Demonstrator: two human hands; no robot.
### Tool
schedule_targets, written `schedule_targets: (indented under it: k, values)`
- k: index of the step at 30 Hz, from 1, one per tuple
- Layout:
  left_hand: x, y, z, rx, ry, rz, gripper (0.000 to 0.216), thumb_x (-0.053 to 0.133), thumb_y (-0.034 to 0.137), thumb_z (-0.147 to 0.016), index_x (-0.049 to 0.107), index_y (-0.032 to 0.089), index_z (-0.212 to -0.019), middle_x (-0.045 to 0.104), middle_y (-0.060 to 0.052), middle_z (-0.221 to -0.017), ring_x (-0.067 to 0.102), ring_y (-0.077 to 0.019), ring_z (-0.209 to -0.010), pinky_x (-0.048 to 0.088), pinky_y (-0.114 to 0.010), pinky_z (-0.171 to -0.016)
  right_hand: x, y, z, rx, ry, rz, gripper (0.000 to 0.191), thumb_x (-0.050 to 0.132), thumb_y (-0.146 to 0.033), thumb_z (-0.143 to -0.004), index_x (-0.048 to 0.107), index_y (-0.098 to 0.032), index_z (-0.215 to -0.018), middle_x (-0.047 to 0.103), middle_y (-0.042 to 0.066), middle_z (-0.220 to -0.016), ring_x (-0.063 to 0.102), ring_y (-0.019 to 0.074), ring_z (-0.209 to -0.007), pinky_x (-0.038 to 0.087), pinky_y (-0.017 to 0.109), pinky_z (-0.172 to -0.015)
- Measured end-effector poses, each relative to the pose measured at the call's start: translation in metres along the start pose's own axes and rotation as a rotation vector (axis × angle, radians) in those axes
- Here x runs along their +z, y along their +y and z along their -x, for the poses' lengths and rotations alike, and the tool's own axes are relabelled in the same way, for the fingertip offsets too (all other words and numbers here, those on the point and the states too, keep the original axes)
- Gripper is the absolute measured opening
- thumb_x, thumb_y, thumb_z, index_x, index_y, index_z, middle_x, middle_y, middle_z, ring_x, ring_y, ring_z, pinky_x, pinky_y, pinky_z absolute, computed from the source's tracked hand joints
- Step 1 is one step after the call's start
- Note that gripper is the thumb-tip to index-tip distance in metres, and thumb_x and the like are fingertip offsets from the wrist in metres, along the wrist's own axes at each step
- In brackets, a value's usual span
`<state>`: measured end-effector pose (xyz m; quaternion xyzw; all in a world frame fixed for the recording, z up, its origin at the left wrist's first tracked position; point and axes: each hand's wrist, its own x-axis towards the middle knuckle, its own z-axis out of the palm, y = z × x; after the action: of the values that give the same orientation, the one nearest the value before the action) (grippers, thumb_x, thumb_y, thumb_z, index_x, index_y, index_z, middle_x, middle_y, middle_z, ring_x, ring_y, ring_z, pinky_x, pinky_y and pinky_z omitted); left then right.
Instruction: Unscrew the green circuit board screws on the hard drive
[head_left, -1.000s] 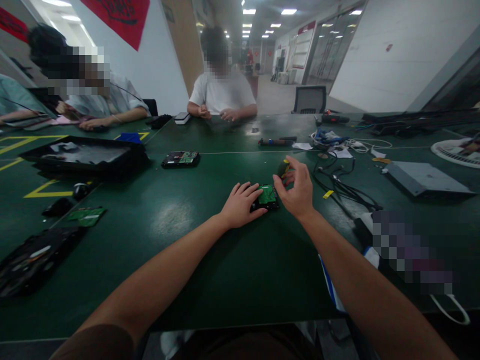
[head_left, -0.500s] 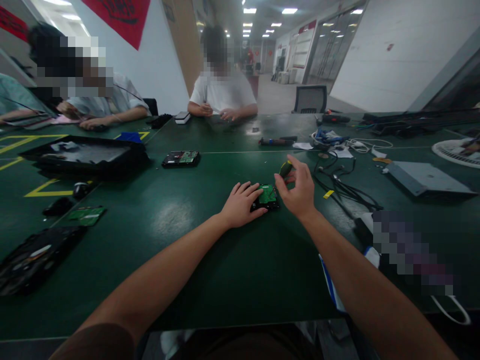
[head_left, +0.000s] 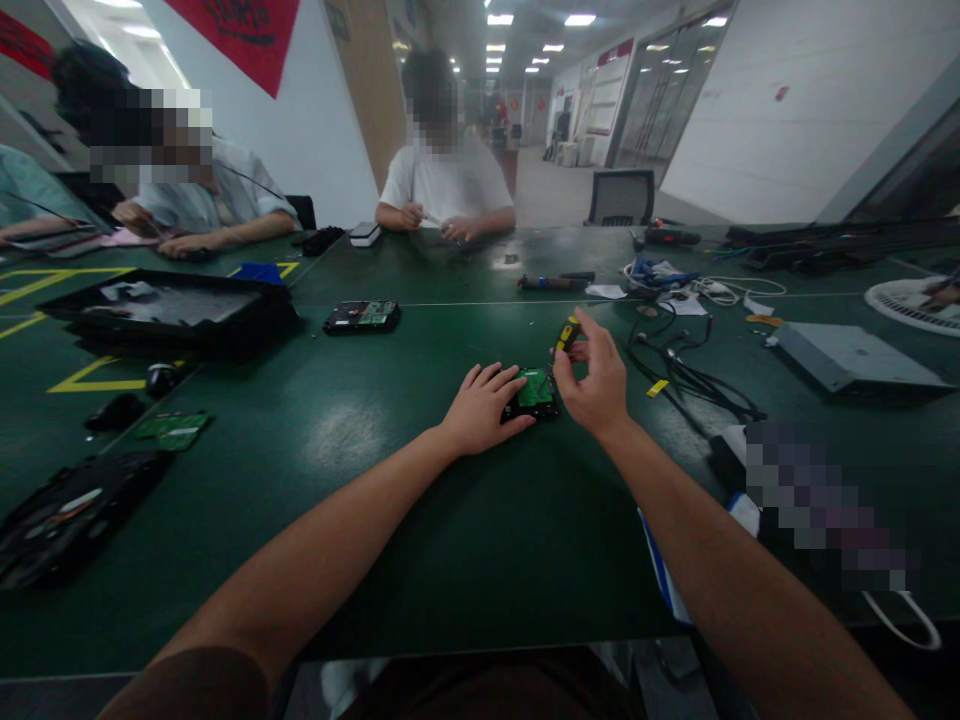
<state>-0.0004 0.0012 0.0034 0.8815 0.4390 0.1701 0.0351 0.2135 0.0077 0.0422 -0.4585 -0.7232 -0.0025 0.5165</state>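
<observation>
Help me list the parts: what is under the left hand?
Under the left hand is a hard drive, lying on the green tabletop. Part of its green circuit board and black casing shows; whatever the hand covers cannot be seen.

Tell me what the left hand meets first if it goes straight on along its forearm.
Past the hard drive beneath it, the left hand would probably meet the screwdriver held in the right hand, though depth is unclear.
</observation>
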Motion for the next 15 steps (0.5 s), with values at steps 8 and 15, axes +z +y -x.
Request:
schedule_targets:
  k: [8, 15]
  values:
    - [0.0009, -0.0004, -0.0001, 0.002, -0.002, 0.005, 0.074, 0.053, 0.068, -0.094, 0.047, 0.024, -0.154, 0.043, -0.009, -0.164, 0.033, -0.037, -0.154, 0.02, -0.061, -0.127, 0.0027, 0.0045, 0.001, 0.012, 0.016, 0.013, 0.061, 0.059, -0.029, -0.094, 0.039, -0.026, -0.151, 0.061, 0.014, -0.132, 0.07, 0.0225, -0.09, 0.066, 0.046, -0.084]
    - [0.0001, -0.0009, 0.0003, 0.005, -0.006, 0.008, 0.075, 0.052, 0.069, -0.095, 0.046, 0.024, -0.154, 0.043, -0.009, -0.164, 0.033, -0.0369, -0.153, 0.019, -0.06, -0.127, 0.0026, 0.0051, 0.0006, -0.024, 0.047, 0.027, 0.063, 0.065, -0.034, -0.092, 0.041, -0.026, -0.15, 0.062, 0.012, -0.127, 0.068, 0.0215, -0.085, 0.065, 0.044, -0.079]
